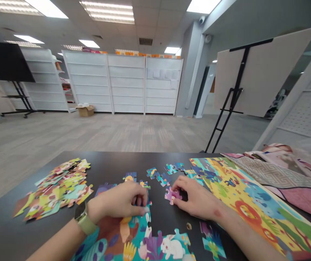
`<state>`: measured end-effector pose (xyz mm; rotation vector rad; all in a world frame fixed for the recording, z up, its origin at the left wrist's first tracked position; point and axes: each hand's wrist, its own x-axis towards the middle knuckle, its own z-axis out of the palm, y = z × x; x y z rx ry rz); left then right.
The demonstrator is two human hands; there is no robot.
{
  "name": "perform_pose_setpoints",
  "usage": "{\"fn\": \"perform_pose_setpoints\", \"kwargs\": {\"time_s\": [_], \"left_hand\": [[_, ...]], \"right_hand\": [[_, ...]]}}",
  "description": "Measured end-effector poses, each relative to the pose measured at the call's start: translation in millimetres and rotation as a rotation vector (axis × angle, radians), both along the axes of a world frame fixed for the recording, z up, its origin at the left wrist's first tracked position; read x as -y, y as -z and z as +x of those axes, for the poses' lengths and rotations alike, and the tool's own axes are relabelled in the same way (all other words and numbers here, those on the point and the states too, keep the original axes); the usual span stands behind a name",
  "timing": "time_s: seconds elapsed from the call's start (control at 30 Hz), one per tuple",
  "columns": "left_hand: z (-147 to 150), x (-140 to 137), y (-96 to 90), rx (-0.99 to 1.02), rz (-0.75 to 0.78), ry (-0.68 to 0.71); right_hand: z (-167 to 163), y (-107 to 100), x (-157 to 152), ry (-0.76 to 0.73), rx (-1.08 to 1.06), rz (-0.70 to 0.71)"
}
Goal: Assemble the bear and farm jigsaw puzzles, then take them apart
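Note:
My right hand [192, 195] has thumb and fingertips on a purple jigsaw puzzle piece [169, 196] at the table's middle. Curled over the upper right part of a partly joined jigsaw puzzle [141, 250] is my left hand [122, 200], with a watch on its wrist. Its thumb lies on the puzzle near the right edge; whether a piece is between its fingers is hidden. The joined part has a teal ground, a white rabbit and purple plants. Several loose teal and blue pieces [162, 179] lie just beyond my right hand.
A pile of mixed puzzle pieces [63, 188] covers the left of the black table [103, 161]. On the right lie a yellow animal picture sheet [242, 195] and pink fabric [304, 199]. A small joined section [212, 241] sits near my right forearm. An easel [235, 94] stands beyond.

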<state>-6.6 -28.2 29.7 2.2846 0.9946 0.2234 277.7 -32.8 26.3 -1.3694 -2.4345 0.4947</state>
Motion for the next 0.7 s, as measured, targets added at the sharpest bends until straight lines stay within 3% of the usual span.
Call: {"fn": "perform_pose_setpoints", "kwargs": {"time_s": [0.23,0.43,0.7], "left_hand": [[-2,3,-7.9,-0.080,0.005,0.016],[-3,4,-8.6,-0.085,0.065,0.059],[9,11,-7.2,-0.160,0.161,-0.037]], "right_hand": [[1,1,1,-0.005,-0.007,0.000],[9,0,-3,0.073,0.041,0.009],[18,-9,-1,0.069,0.032,0.027]]}}
